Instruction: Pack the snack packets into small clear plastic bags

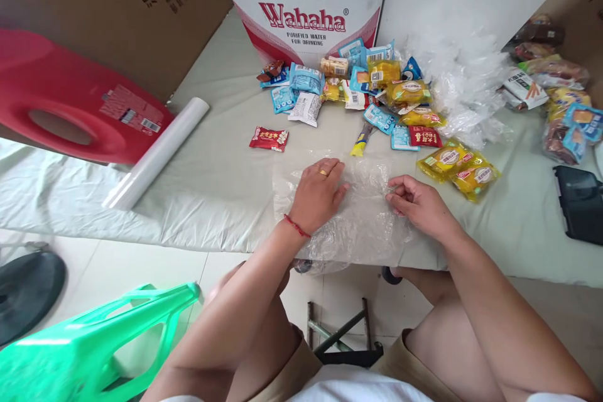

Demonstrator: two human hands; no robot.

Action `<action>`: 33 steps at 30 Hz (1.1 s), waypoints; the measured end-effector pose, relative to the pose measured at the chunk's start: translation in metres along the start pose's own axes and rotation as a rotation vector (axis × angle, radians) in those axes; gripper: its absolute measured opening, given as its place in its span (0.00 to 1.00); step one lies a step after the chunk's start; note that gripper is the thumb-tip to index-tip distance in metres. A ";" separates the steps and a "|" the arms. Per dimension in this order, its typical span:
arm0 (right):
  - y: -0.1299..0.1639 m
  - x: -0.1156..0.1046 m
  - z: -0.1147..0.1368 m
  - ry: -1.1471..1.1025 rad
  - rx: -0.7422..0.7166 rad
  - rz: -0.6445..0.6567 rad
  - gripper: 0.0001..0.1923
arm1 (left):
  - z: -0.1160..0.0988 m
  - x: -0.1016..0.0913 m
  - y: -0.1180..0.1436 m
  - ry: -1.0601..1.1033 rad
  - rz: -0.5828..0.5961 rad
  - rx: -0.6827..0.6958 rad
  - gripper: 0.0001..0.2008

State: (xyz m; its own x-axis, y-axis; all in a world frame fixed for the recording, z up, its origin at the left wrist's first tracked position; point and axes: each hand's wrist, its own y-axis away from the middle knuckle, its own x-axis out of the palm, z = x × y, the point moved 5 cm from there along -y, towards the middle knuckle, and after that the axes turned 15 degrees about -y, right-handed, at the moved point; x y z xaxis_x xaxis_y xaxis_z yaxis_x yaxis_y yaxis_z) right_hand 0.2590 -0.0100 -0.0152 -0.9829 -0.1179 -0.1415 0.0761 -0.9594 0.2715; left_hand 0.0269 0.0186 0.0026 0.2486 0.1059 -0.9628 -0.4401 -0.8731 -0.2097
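Note:
A clear plastic bag [362,226] lies flattened on the cloth-covered table, partly over its front edge. My left hand [320,191], with a ring and a red string bracelet, rests flat on the bag's left part, fingers stretched out. At the bag's right side my right hand [419,204] has thumb and fingers pinched together on its edge. Just beyond the hands are a red snack packet [268,139], a small yellow-tipped stick packet [362,140] and yellow wrapped cakes [459,166].
Behind lies a pile of mixed snack packets [306,78], against a Wahaha water box [311,12]. Crumpled clear bags [466,81] and filled bags [570,119] are to the right. Leftward are a plastic film roll [157,154], a red jug [85,100] and a green stool [103,333].

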 end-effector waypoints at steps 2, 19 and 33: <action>0.001 -0.010 0.001 -0.047 0.019 -0.009 0.17 | -0.003 0.015 -0.002 -0.077 0.099 -0.013 0.26; 0.004 -0.023 0.016 -0.173 0.253 0.002 0.36 | -0.006 0.023 0.005 -0.260 0.180 -0.166 0.32; 0.013 -0.040 0.004 0.156 0.124 0.051 0.40 | 0.005 0.019 -0.001 -0.193 0.257 -0.220 0.31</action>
State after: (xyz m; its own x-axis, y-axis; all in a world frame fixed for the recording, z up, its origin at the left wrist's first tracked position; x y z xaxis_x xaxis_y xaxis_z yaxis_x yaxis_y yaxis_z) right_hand 0.2985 -0.0167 -0.0027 -0.9395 -0.2136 -0.2678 0.0947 -0.9132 0.3963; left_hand 0.0281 0.0238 -0.0163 -0.0218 -0.0605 -0.9979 -0.2658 -0.9619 0.0641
